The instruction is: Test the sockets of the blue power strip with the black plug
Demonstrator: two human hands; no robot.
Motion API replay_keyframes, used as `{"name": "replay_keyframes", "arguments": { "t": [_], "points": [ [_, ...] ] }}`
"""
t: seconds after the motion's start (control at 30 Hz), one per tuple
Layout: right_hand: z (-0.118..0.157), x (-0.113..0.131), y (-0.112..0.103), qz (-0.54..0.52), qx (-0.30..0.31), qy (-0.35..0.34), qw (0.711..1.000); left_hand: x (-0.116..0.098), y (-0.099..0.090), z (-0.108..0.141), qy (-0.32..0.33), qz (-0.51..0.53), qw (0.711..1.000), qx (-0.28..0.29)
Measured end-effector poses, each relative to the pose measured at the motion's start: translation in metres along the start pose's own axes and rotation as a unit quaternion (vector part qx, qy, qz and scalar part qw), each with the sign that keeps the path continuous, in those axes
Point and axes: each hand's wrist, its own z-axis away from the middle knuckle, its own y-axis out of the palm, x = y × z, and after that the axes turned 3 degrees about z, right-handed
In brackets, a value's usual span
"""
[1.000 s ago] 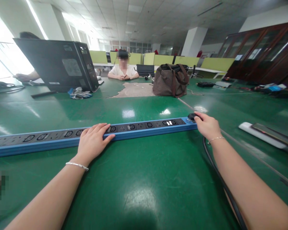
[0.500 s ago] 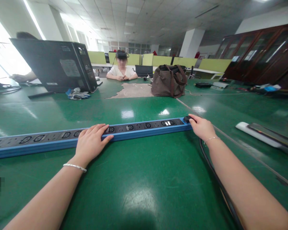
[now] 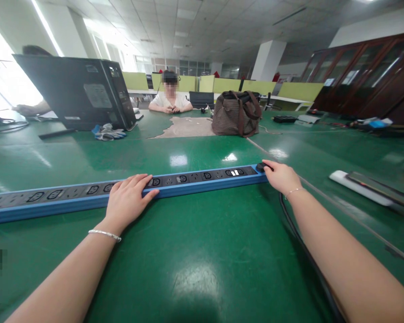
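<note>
The green tabletop point(image 3: 222, 246) in front of me has a glossy finish, so I judge that anything lying on it will slide with little push. Across it lies the blue power strip point(image 3: 188, 187), sockets upward, its left end running out of my view and its right end just under my right side. I take it for a stiff, fairly heavy bar with a hard casing: it should move as one piece, and lifting by one end would make the far end drag or swing. Best hold is with two spread grips on the long blue side walls, clear of the socket faces.

The black cable point(image 3: 293, 231) drops from beneath my right side towards the bottom edge; I expect it to be springy and to tug at that end. Whether it joins the strip there is hidden from me.

My left grip point(image 3: 128, 197) is spread over the strip, fingers across the sockets and thumb along the near wall, not clenched. My right grip point(image 3: 283, 177) is pinched on the black end fitting point(image 3: 260, 167) at the strip's right end. That small part looks firm, but I would not trust it to carry the bar's weight.
</note>
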Motion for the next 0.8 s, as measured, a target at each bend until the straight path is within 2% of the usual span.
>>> {"name": "replay_keyframes", "arguments": {
  "t": [0.13,0.37,0.57,0.8],
  "points": [
    [0.009,0.005,0.006,0.011,-0.038,0.041,0.998,0.000,0.001,0.000,-0.003,0.008,1.000,-0.001],
    [0.001,0.003,0.005,0.000,-0.016,0.029,0.999,0.000,0.000,0.000,-0.003,0.008,1.000,-0.001],
    [0.016,0.010,0.010,-0.014,-0.055,0.058,0.997,0.000,0.000,0.000,-0.001,0.006,1.000,0.002],
    [0.004,0.008,0.005,-0.036,-0.018,0.071,0.997,0.002,0.002,-0.001,-0.002,0.009,1.000,-0.001]
  ]
}}
